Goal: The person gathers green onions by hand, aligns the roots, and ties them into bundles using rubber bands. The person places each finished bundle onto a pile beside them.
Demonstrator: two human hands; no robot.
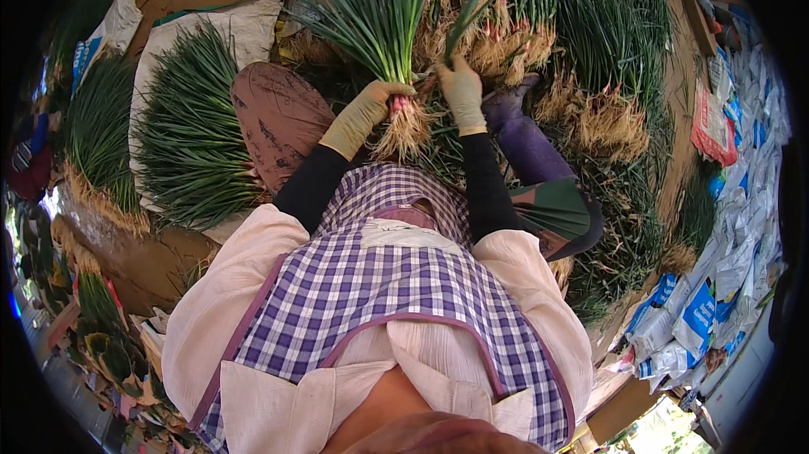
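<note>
My gloved left hand (364,114) is wrapped round the base of a bunch of spring onions (392,20). Their long green leaves fan out away from me, and pinkish bulbs with pale, stringy roots hang below the fist. Close beside it on the right, my gloved right hand (462,93) is closed on a thinner clump of green onion leaves (462,31) that slants up to the right. Its lower end is hidden by the fingers. Just beyond my hands lies a pile of spring onions (497,37) with tangled roots.
Sorted spring onions (190,129) lie on a pale sack (156,66) at my left. More rooted bunches (611,58) are at the far right, above loose green trimmings (619,226). My purple boot (527,138) is by my right hand. Plastic sacks (729,226) line the right side.
</note>
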